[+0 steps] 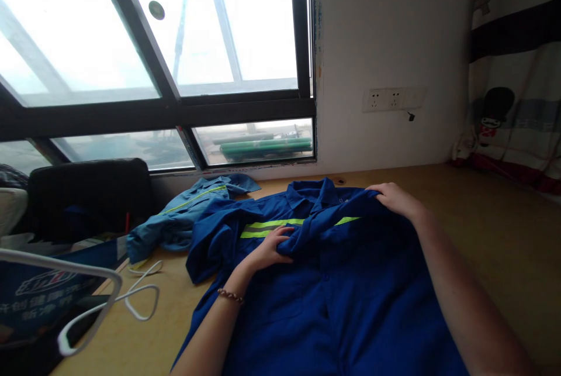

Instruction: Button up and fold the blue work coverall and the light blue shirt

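Note:
A dark blue work shirt with a yellow-green reflective stripe lies spread on the wooden table, collar toward the window. My left hand, with a bead bracelet on the wrist, is closed on a bunched fold of the shirt's blue fabric near the stripe. My right hand grips the shirt's shoulder edge at the far right, fingers curled over the cloth.
A lighter blue jacket lies crumpled behind the shirt at the left. White plastic hangers rest by the table's left edge. A black chair and a printed blue bag stand left. Wall sockets and a curtain are at the right.

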A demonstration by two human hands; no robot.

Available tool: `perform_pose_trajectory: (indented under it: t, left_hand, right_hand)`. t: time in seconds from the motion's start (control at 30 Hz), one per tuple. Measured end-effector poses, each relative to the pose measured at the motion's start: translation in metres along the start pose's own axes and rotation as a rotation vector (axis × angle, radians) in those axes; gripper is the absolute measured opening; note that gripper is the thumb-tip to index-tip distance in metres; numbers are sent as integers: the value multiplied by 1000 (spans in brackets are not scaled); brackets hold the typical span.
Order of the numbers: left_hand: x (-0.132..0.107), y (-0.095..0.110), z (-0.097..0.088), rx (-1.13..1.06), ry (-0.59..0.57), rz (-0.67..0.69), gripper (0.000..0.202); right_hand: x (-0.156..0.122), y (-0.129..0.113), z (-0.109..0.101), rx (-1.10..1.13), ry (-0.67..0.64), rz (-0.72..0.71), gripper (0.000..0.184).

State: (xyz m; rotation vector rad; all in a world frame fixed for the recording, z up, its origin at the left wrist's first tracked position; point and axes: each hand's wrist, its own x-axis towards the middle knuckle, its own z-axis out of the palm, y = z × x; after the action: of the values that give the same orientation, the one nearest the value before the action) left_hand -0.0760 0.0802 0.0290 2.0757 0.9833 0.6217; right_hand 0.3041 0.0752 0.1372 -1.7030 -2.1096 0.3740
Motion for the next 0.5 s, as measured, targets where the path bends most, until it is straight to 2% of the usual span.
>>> perform_pose_trajectory:
  t: [0.07, 0.1, 0.2, 0.3, 0.4, 0.5]
  left_hand:
    - [2, 2, 0, -198, 143, -81, 23]
    - [2, 2, -2, -350, 225, -147, 18]
    - [0, -3, -14, -885, 435, -322, 12]
    - [-5, -13, -30, -1256, 495, -345, 22]
    - [-8, -24, -37, -1354, 545, -292, 28]
    - [-10, -29, -37, -1226, 612, -277, 29]
  right_hand:
    - [1, 3, -2, -3, 7, 35, 39]
    - [2, 5, -2, -4, 3, 48, 39]
    - [0, 8, -4, -8, -23, 85, 40]
    - [-8, 5, -7, 21, -214, 102, 33]
    - [-19, -3, -11, 75, -483, 83, 22]
    - [-28, -14, -20, 126, -577, 15, 29]
